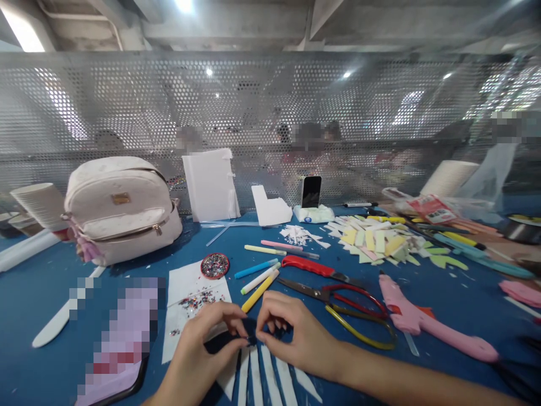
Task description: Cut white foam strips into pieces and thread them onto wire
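My left hand (pixel 210 342) and my right hand (pixel 298 334) meet low in the middle of the head view, both with thumb and fingers drawn into a pinch. Something small and dark shows between the fingertips, but its kind cannot be made out. Just below the fingers, narrow white strips (pixel 270 373) fan out on the blue table (pixel 38 293). A white paper sheet (pixel 175 304) scattered with colourful glitter bits (pixel 198 300) lies partly behind my left hand. Beyond it sits a round red dish (pixel 214 266) of similar bits. A yellow marker (pixel 260 291) points toward my right hand.
Scissors (pixel 329 294), a red-handled cutter (pixel 307 266) and a pink glue gun (pixel 439 330) lie at right. Paper pieces (pixel 376 239) are heaped behind them. A phone (pixel 311 192), white backpack (pixel 122 208) and paper cups (pixel 40 206) stand before a perforated metal screen (pixel 253 101).
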Available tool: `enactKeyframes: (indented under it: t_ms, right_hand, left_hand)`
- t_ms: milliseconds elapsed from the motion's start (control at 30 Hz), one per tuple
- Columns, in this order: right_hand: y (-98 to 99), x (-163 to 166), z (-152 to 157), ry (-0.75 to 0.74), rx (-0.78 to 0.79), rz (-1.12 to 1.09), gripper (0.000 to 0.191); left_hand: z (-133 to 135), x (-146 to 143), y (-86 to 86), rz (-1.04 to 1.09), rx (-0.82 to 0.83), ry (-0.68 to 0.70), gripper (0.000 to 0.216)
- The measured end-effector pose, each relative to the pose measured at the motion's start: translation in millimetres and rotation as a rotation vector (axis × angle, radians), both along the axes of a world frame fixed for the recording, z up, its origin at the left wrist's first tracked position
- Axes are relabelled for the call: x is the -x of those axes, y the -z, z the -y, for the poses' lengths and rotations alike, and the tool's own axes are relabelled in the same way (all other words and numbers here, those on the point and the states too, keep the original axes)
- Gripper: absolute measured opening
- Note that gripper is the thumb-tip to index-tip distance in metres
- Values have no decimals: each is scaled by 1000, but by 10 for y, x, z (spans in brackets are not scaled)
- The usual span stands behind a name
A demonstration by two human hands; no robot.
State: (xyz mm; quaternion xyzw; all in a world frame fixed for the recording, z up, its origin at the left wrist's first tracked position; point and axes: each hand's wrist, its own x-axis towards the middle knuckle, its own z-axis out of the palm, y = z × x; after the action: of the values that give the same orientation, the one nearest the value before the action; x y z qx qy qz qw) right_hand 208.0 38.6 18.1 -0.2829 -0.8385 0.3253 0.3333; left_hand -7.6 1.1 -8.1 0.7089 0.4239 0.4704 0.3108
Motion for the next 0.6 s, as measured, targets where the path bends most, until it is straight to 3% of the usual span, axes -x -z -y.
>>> enactKeyframes:
  t_ms: [600]
  right_hand:
    - [-18, -5, 3, 14, -8, -18, 10]
  left_hand:
    - [-16, 27, -27, 2, 39, 31, 28]
